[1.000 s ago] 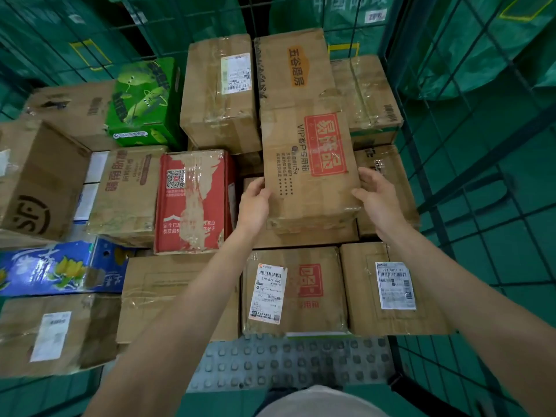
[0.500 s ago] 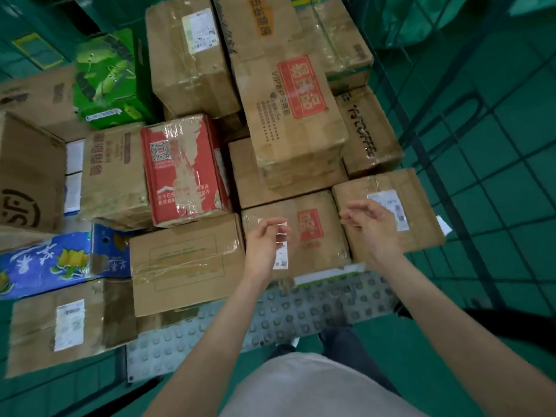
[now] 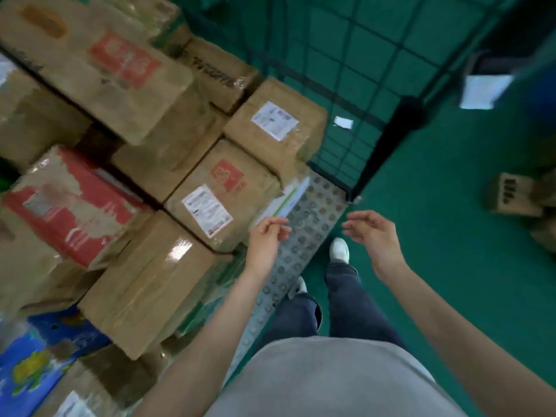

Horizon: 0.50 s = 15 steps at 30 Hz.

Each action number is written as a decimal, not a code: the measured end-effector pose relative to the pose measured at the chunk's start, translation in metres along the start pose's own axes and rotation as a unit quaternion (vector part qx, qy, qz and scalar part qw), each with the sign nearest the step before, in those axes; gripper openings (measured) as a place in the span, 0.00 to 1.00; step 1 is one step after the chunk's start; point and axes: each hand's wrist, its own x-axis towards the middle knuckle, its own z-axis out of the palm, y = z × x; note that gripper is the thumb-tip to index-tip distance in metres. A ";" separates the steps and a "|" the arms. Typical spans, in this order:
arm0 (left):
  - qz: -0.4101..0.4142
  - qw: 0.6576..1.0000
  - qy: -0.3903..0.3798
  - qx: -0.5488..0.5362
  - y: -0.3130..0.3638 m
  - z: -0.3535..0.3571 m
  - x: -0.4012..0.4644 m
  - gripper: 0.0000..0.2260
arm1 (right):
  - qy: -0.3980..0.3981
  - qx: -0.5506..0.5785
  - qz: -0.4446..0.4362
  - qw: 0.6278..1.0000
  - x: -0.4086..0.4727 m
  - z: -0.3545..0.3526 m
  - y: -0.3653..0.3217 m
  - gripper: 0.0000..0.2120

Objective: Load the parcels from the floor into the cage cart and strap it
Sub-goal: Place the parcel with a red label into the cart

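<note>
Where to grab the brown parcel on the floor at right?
Likely both hands, left hand and right hand, on opposite side faces of the brown parcel, from above. It sits boxy on the green floor, another parcel crowding its right; details are blurred.

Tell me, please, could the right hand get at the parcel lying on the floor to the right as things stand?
Probably yes: the right hand is empty and only open green floor lies between it and the parcel, though a step closer seems needed.

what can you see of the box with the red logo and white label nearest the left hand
The brown cardboard box lies flat in the cage cart's front row, wrapped in glossy clear tape, with a red printed logo and a white shipping label on top. Its cardboard looks creased. Other boxes press against three sides; a white-and-green flat item pokes out beneath it. The left hand hovers beside it, not touching.
</note>
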 end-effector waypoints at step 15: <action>0.055 0.944 -0.241 0.218 -0.034 0.285 -0.083 0.14 | 0.274 0.183 0.036 0.943 -0.083 -0.287 0.101 0.12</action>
